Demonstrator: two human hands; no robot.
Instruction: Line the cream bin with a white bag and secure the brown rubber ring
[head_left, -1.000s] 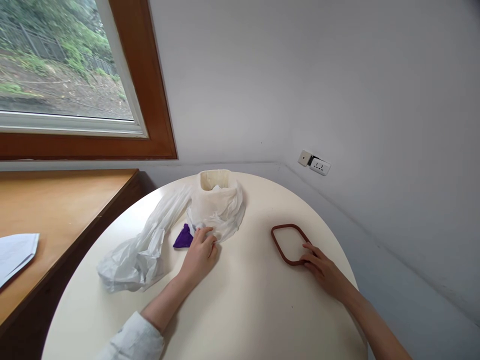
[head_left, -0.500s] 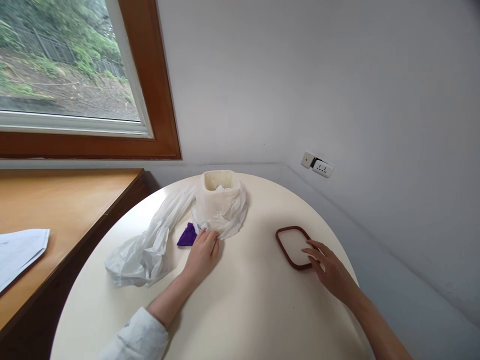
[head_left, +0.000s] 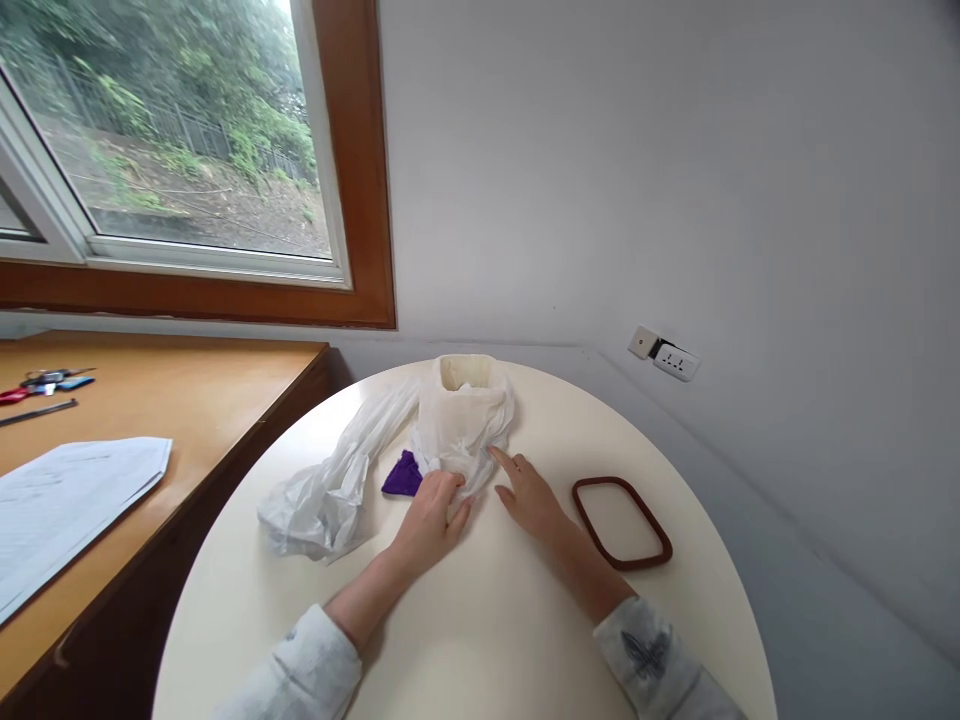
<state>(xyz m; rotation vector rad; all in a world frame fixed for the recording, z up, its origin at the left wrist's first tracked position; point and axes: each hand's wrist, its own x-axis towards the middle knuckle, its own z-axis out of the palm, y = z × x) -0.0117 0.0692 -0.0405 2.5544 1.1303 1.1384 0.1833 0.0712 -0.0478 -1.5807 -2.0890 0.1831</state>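
i can't tell if the left hand [head_left: 430, 515] pinches the bag [head_left: 459, 425] round the tub [head_left: 486, 360], maybe to steady it, while the right hand [head_left: 529, 497] spreads beside it.

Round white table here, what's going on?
A person's left hand is at the near edge of white plastic gathered around an open-topped container, the right hand at its right side; whether either grips it is unclear. A purple piece lies by the left hand. A brown frame lies on the table, untouched.
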